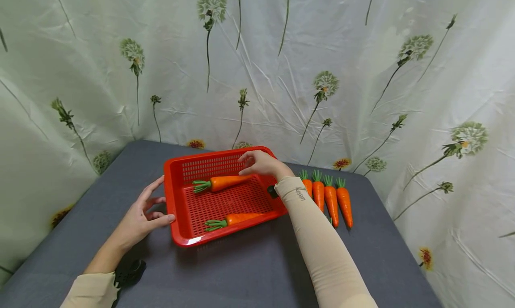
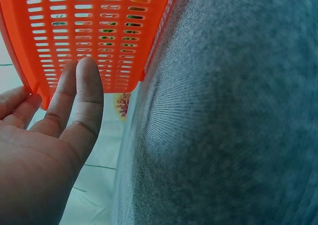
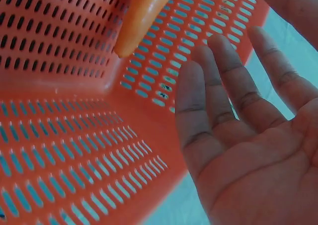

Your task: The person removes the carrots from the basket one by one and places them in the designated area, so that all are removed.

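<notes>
A red plastic basket point(image 1: 174, 200) with slotted walls stands on the grey table. Two orange carrots with green tops lie in it: a rear carrot point(image 1: 225, 183) and a front carrot point(image 1: 237, 218). My left hand point(image 1: 141, 214) is at the basket's left end, thumb and fingers spread along the rim and touching it. In the left wrist view, its fairly straight fingers point(image 2: 89, 96) lie by the slotted outer wall. Over the basket's right rear part hovers my right hand point(image 1: 261, 162), holding nothing. The right wrist view shows its fingers spread beside a carrot tip point(image 3: 130, 38).
Right of the basket, several carrots point(image 1: 331, 200) lie side by side, partly hidden by the right forearm. A pale curtain point(image 1: 265, 75) with a dandelion print hangs behind the grey table point(image 1: 241, 272) and along its sides.
</notes>
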A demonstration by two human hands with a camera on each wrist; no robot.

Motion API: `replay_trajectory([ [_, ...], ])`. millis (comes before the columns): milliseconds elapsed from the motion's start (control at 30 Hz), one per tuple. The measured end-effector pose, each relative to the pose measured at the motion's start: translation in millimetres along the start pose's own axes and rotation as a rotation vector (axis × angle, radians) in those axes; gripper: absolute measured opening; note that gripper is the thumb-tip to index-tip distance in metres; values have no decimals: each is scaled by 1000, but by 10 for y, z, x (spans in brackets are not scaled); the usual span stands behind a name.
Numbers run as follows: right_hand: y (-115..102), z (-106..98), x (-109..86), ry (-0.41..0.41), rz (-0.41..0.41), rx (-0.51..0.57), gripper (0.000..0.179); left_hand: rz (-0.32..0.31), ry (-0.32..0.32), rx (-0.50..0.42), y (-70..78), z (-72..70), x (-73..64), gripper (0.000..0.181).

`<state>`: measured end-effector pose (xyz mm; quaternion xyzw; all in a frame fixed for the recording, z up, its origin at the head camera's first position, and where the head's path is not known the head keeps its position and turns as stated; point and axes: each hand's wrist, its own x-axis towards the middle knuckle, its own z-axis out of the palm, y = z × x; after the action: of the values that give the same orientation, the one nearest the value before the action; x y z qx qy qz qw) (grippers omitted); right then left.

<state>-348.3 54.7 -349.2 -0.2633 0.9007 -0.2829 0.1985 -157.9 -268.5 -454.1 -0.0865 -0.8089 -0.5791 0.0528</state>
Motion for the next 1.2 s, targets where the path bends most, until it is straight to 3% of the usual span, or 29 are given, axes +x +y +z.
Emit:
replay_trajectory([
  [533, -63, 254, 193, -36, 28, 32, 50, -9, -4, -3, 1, -26, 0, 98],
  [900, -44, 386, 232, -50, 75, -31, 52, 22, -12, -38, -10, 45, 15, 98],
  [1200, -75, 481, 292, -73, 81, -57, 54, 30, 3, -24, -11, 12, 8, 98],
])
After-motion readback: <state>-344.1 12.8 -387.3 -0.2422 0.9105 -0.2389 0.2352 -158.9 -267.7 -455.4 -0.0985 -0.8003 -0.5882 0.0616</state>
